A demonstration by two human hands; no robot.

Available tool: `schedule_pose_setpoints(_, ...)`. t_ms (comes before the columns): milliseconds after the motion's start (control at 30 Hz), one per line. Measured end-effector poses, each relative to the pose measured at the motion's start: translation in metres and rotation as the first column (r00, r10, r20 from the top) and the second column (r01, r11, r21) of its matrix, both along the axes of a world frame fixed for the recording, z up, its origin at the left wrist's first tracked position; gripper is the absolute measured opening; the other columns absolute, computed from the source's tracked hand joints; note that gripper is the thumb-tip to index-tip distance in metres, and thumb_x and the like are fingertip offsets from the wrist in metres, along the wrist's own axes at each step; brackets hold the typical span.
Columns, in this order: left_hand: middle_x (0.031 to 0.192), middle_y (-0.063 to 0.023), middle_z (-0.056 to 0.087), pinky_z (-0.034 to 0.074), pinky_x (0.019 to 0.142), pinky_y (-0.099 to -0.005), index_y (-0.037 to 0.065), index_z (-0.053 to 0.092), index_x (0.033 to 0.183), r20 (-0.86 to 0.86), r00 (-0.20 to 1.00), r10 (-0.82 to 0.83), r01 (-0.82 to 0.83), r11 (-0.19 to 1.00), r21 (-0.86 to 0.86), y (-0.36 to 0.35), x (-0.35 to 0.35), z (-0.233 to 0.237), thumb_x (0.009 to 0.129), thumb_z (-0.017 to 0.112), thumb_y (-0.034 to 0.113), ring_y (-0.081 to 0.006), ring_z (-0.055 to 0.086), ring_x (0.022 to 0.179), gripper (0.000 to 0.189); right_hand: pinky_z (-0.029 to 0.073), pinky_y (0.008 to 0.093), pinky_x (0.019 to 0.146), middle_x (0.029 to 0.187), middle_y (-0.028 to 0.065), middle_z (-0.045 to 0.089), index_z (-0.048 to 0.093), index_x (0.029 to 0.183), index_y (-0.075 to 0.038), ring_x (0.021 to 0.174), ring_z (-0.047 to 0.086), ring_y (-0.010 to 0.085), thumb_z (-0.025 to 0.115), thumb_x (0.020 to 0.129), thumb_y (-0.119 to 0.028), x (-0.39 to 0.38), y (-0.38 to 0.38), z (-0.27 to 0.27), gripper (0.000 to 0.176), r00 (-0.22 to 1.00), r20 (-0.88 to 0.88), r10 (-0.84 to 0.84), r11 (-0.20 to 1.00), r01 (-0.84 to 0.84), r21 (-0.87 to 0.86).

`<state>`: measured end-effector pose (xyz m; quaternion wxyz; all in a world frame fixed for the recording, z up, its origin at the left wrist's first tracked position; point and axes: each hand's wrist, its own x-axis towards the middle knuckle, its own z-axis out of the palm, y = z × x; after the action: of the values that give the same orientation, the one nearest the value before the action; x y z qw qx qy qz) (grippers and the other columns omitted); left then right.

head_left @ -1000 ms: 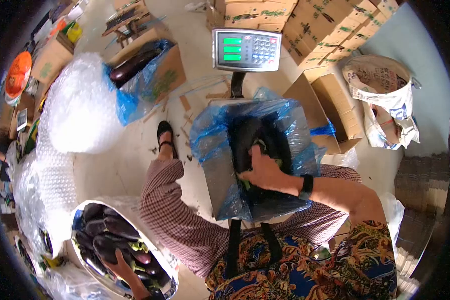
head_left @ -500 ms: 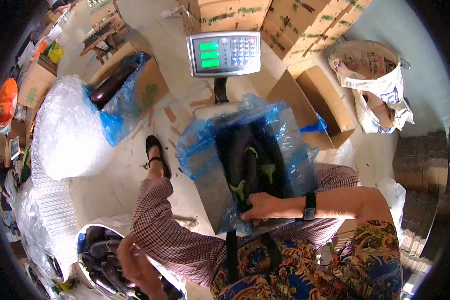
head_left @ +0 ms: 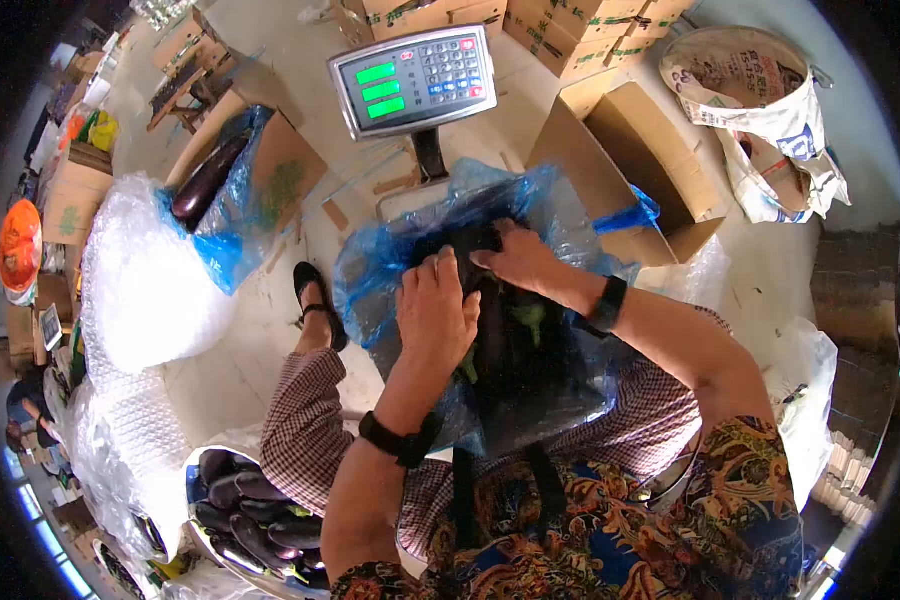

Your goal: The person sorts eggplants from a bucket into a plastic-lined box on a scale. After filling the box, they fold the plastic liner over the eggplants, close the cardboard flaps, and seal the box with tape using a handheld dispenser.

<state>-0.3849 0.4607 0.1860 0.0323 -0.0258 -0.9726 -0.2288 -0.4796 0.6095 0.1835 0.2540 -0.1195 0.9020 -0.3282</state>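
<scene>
1. Along the left edge, a heap of bubble wrap [head_left: 150, 270] is lying on the floor, and a basin [head_left: 192, 478] below it is holding more eggplants.
2. Further up, a second carton [head_left: 285, 170] with a blue liner is showing one long eggplant.
3. The left hand [head_left: 437, 310] is lying palm-down on the eggplants [head_left: 515, 345] in the middle box, with the fingers loosely bent and not closing round any single one.
4. Those eggplants are lying packed lengthwise inside the blue plastic liner [head_left: 380, 270], directly under both hands and just below the scale display [head_left: 415, 80].
5. They are probably handling as firm, fairly heavy fruit with smooth, glossy skin that is likely slipping easily and marking under hard pressure. The thick middle of the body is looking like the safest place to take hold, rather than the green stalk end.
6. The right hand [head_left: 515, 258] is resting on the far end of the same eggplants. Its fingertips are dipping among the dark fruit, so whether it is gripping one cannot be told.
7. To the right, an open cardboard box [head_left: 660, 190] is standing beside the liner, with a printed sack [head_left: 770, 110] further off.
</scene>
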Motion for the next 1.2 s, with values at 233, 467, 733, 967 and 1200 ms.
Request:
schedule_pose_setpoints(233, 0.114, -0.0216, 0.053, 0.039, 0.093, -0.0508, -0.001, 0.031, 0.142, 0.034, 0.975, 0.22, -0.222, 0.974, 0.042, 0.002, -0.011, -0.021, 0.065, 0.079, 0.021, -0.0402, 0.05, 0.105, 0.094, 0.044, 0.0372, 0.092, 0.113, 0.0045, 0.065, 0.06, 0.12, -0.004, 0.104, 0.058, 0.0209, 0.079, 0.074, -0.024, -0.016, -0.013, 0.0, 0.054, 0.758, 0.645, -0.102, 0.774, 0.467, -0.426)
schedule_pose_setpoints(467, 0.123, -0.0195, 0.05, 0.045, 0.095, -0.0407, 0.001, 0.035, 0.139, 0.036, 0.958, 0.285, -0.226, 0.67, 0.707, -0.019, 0.028, 0.093, 0.066, 0.074, 0.02, -0.0327, 0.053, 0.113, 0.085, 0.048, 0.0332, 0.091, 0.111, 0.0111, 0.063, 0.055, 0.12, -0.003, 0.104, 0.06, 0.0198, 0.077, 0.08, -0.018, 0.01, 0.031, 0.142, 0.047, 0.891, 0.387, 0.237, 0.605, 0.176, -0.777)
schedule_pose_setpoints(733, 0.111, -0.0183, 0.058, 0.057, 0.074, -0.0363, 0.001, 0.032, 0.14, 0.538, 0.843, -0.011, -0.514, -0.315, 0.798, -0.048, 0.061, 0.069, 0.069, 0.071, 0.033, -0.0267, 0.066, 0.089, 0.087, 0.051, 0.0299, 0.083, 0.103, 0.0092, 0.066, 0.056, 0.118, -0.001, 0.096, 0.062, 0.0154, 0.066, 0.09, -0.022, 0.007, 0.058, 0.114, 0.036, 0.845, 0.516, 0.143, 0.848, 0.164, -0.504)
schedule_pose_setpoints(967, 0.107, -0.0195, 0.058, 0.059, 0.071, -0.0366, 0.001, 0.033, 0.138, 0.441, 0.897, -0.027, -0.43, -0.276, 0.859, -0.037, 0.051, 0.067, 0.075, 0.071, 0.037, -0.0277, 0.066, 0.088, 0.082, 0.051, 0.0276, 0.077, 0.105, 0.0074, 0.066, 0.059, 0.115, -0.005, 0.094, 0.062, 0.0129, 0.065, 0.09, -0.015, 0.002, 0.059, 0.09, 0.027, 0.835, 0.527, 0.156, 0.848, 0.161, -0.505)
schedule_pose_setpoints(1200, 0.116, -0.0201, 0.056, 0.058, 0.071, -0.0371, 0.003, 0.031, 0.14, 0.478, 0.873, -0.096, -0.487, -0.213, 0.847, -0.035, 0.051, 0.057, 0.077, 0.071, 0.036, -0.0265, 0.066, 0.091, 0.082, 0.051, 0.028, 0.077, 0.106, 0.0089, 0.065, 0.058, 0.114, -0.003, 0.094, 0.063, 0.0146, 0.065, 0.089, -0.013, -0.005, 0.062, 0.087, 0.027, 0.84, 0.517, 0.165, 0.864, 0.13, -0.487)
